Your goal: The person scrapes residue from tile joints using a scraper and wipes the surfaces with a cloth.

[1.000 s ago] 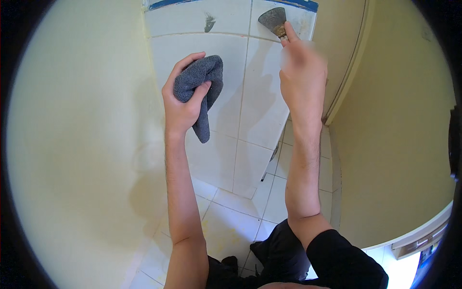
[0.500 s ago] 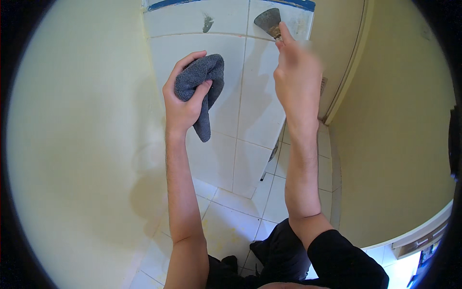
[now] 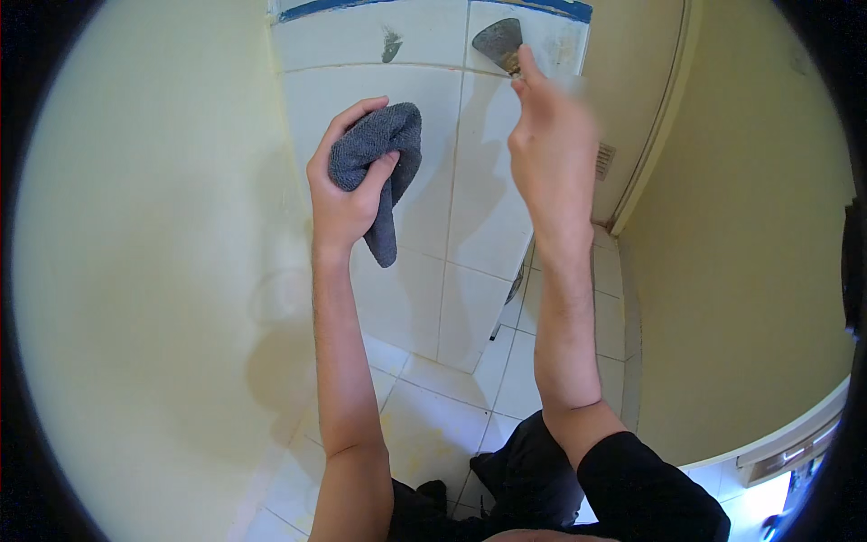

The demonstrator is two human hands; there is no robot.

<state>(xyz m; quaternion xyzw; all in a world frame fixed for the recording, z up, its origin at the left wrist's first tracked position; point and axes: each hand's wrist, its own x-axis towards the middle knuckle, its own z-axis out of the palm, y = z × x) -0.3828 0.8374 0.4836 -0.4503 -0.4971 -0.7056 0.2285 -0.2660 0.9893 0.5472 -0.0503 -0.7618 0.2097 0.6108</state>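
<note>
A bunched dark grey cloth (image 3: pixel 375 149) is gripped in my left hand (image 3: pixel 341 203), its thumb pressed over a fold and a loose end hanging down. My right hand (image 3: pixel 553 144) is closed round a scraper (image 3: pixel 498 47) with a wide, worn dark blade; the hand hides most of its handle. The index finger stretches along toward the blade. The blade lies over the upper right of the white tiled wall (image 3: pixel 406 99), near a grout line; I cannot tell whether it touches. To its left a dark grey smudge (image 3: pixel 390 45) marks a tile.
A blue strip (image 3: pixel 343 7) edges the wall's top. Cream walls (image 3: pixel 135 271) stand at left and right. A door (image 3: pixel 637 117) with a small vent (image 3: pixel 605 161) is at the far right. White floor tiles (image 3: pixel 433 402) with yellowish stains lie below, around my dark shoes.
My right hand and the scraper have shifted slightly left and down. The left hand with the cloth has stayed almost in place.
</note>
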